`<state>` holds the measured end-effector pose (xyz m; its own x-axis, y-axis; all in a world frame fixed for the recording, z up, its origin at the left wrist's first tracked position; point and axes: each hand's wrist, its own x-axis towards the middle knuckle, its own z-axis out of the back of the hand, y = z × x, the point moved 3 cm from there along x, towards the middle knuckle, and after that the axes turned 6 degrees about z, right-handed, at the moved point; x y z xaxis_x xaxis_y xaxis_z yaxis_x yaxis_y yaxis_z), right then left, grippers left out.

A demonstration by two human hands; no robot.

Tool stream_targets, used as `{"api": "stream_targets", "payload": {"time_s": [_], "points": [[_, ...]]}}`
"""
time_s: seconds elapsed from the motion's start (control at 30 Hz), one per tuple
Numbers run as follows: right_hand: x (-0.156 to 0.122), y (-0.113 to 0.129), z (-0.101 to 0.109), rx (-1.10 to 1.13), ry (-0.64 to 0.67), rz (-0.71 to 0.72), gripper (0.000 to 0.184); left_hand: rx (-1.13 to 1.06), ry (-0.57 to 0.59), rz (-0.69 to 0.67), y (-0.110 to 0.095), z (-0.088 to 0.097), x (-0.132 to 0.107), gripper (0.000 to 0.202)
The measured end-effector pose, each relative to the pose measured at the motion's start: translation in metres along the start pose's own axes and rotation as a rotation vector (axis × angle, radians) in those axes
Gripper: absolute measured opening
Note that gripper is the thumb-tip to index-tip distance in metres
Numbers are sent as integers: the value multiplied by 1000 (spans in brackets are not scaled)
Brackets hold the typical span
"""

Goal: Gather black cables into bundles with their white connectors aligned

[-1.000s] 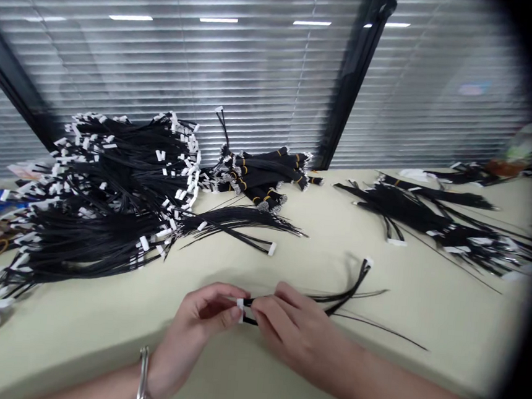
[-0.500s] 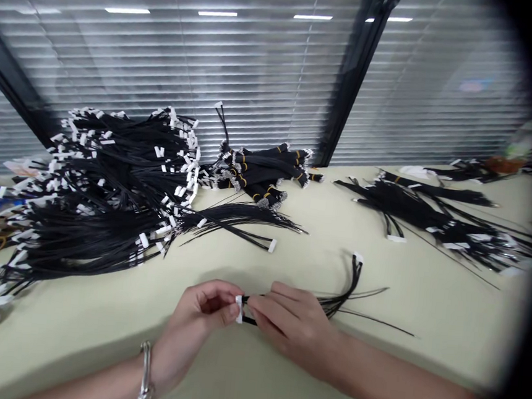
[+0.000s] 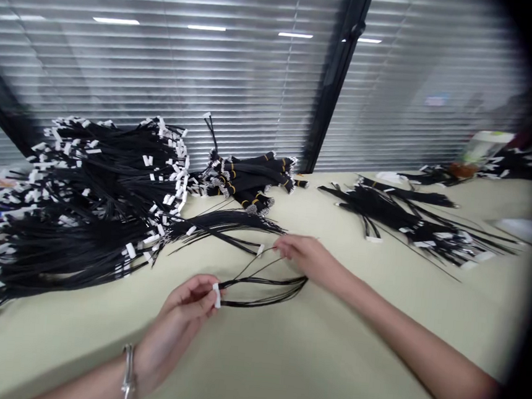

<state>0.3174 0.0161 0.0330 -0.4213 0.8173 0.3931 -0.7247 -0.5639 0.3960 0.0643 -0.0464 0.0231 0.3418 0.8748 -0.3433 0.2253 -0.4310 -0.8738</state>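
the white connector (image 3: 217,296) was above the near part of the pale table (image 3: 252,360), a little left of the middle, pinched between the thumb and fingers of the left hand (image 3: 189,304). black wires (image 3: 261,304) ran right from it in two groups that came together just below the right hand (image 3: 305,256); i couldn't make out their far end. the right hand's fingertips were closed on thin strands (image 3: 254,262), which rose apart from the thicker groups.

half a second earlier that hand had been close beside the connector, bunched over the wires. now it had gone farther off, while the left hand kept its hold, so to my eye the strands were being drawn clear of the rest and could be handled singly.

just beyond lay a loose fan of wires (image 3: 231,220), and left of it a big heap of black harnesses (image 3: 106,210) with white ends. banded bundles (image 3: 253,177) sat at the far middle, more cables (image 3: 386,210) to the right, all before the blinds (image 3: 163,91).
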Motion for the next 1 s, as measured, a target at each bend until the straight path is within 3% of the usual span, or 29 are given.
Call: {"api": "stream_targets", "payload": {"time_s": [0.1,0.2,0.43,0.67,0.87,1.0], "points": [[4,-42,13,-66,-136,-152,29,-5,25,18,-4,-3,-1,13],[5,-65,15,-85,-173,-224,24,-9,69,52,-7,-7,-1,13],[8,-66,6,61,-197,-285,13,-82,156,58,-12,-11,-2,13],[4,-83,24,366,-368,-383,17,-144,188,74,-10,-7,-2,15],[1,-80,46,579,-720,-351,18,-155,218,87,-11,-8,-4,13],[-6,-81,83,840,-1010,-211,13,-107,215,91,-10,-9,-5,9]]}}
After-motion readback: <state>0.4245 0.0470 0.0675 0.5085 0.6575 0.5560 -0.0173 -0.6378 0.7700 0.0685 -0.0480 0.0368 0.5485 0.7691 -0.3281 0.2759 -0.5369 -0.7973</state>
